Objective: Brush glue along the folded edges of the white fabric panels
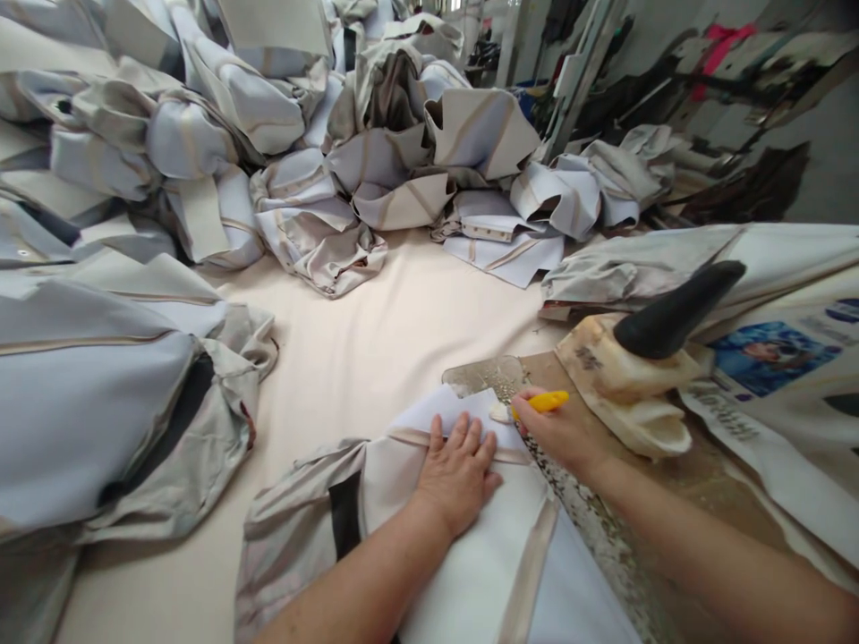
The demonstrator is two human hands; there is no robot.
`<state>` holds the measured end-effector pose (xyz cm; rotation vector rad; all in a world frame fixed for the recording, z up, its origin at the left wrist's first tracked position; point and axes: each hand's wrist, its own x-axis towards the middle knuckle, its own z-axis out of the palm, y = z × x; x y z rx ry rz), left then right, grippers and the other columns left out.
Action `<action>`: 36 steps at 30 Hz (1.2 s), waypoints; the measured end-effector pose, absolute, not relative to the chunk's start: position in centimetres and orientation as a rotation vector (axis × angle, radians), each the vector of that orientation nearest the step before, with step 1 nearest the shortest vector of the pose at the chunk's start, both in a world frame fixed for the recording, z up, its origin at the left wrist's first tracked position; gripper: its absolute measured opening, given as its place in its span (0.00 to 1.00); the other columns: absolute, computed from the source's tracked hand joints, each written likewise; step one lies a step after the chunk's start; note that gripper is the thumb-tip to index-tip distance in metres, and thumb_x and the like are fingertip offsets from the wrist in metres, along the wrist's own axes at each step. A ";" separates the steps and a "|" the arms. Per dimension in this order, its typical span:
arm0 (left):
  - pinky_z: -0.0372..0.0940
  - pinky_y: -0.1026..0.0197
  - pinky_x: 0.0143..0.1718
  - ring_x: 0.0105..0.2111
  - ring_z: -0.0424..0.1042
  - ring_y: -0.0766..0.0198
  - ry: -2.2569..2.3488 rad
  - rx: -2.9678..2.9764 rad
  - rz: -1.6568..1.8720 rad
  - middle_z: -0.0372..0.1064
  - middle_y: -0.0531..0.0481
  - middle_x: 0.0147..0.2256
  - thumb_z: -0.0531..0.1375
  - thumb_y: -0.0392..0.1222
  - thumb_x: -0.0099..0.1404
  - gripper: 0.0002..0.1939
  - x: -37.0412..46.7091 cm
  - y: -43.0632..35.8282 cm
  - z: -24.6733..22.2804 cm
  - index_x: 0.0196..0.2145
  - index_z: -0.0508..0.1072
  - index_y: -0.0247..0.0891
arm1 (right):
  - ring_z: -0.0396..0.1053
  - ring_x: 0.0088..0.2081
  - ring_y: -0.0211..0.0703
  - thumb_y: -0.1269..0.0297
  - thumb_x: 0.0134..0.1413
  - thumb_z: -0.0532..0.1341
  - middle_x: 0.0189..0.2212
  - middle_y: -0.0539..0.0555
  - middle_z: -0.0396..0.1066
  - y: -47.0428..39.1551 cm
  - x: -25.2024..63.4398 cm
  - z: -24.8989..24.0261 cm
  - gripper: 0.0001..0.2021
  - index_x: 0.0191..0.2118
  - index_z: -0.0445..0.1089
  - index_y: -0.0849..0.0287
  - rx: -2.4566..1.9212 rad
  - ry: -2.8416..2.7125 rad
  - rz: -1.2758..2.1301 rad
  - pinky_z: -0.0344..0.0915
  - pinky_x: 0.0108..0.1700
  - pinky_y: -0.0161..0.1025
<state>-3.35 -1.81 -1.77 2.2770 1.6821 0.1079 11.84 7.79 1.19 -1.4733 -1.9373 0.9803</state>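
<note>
My left hand point(460, 474) lies flat with its fingers spread on a white and grey sewn piece point(463, 568), apparently leather or coated fabric with tan seam strips. In my right hand point(550, 434) is a brush with a yellow handle point(548, 402). Its pale bristle end touches or hovers just over the piece's top right edge; I cannot tell which. Under that edge runs a long narrow board point(493, 376), crusted with dried residue. Beside my right hand stands a glue-stained cream container point(627, 380) with a black, horn-shaped part point(679, 311) sticking up.
Many similar sewn pieces point(389, 161) are heaped along the far side. Another large piece point(87, 385) lies at the left on the cream cloth point(342, 349). A white printed sack point(805, 358) lies at the right. Behind it stands a machine with a pink ribbon point(725, 49).
</note>
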 end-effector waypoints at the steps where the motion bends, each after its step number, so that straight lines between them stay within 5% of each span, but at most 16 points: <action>1: 0.31 0.35 0.59 0.61 0.42 0.56 1.648 2.293 0.119 0.51 0.50 0.60 0.44 0.52 0.67 0.23 -3.3 -1.8 -1.6 0.58 0.54 0.46 | 0.60 0.21 0.38 0.60 0.49 0.50 0.15 0.48 0.60 6.9 12.7 1.4 0.12 0.20 0.60 0.58 -1.497 -1.956 0.980 0.56 0.25 0.34; 7: 0.38 0.36 0.58 0.57 0.50 0.57 1.470 2.403 0.121 0.60 0.48 0.54 0.41 0.39 0.69 0.19 -2.9 -1.7 -0.5 0.55 0.59 0.48 | 0.58 0.18 0.38 0.59 0.47 0.49 0.12 0.47 0.56 4.7 15.1 2.3 0.13 0.17 0.58 0.57 -1.566 -2.020 1.066 0.53 0.22 0.35; 15: 0.40 0.39 0.58 0.55 0.53 0.58 1.511 2.458 0.079 0.61 0.49 0.51 0.44 0.40 0.69 0.17 -2.8 -1.6 -0.4 0.53 0.60 0.48 | 0.62 0.24 0.39 0.59 0.50 0.49 0.19 0.49 0.62 9.5 10.6 1.3 0.12 0.21 0.60 0.58 -1.378 -1.916 0.963 0.57 0.28 0.34; 26: 0.43 0.44 0.58 0.53 0.56 0.58 1.527 2.484 0.120 0.63 0.49 0.50 0.44 0.41 0.69 0.16 -2.7 -1.6 -0.8 0.50 0.64 0.45 | 0.57 0.20 0.37 0.62 0.53 0.51 0.15 0.45 0.55 2.4 17.0 1.6 0.13 0.20 0.57 0.57 -1.472 -2.085 1.127 0.52 0.24 0.34; 36: 0.42 0.47 0.58 0.54 0.56 0.60 1.530 2.460 0.141 0.64 0.50 0.49 0.43 0.44 0.69 0.17 -2.8 -1.4 -0.9 0.51 0.64 0.47 | 0.60 0.24 0.38 0.61 0.55 0.50 0.18 0.47 0.60 3.0 16.3 0.9 0.13 0.21 0.59 0.57 -1.409 -2.063 0.997 0.56 0.29 0.34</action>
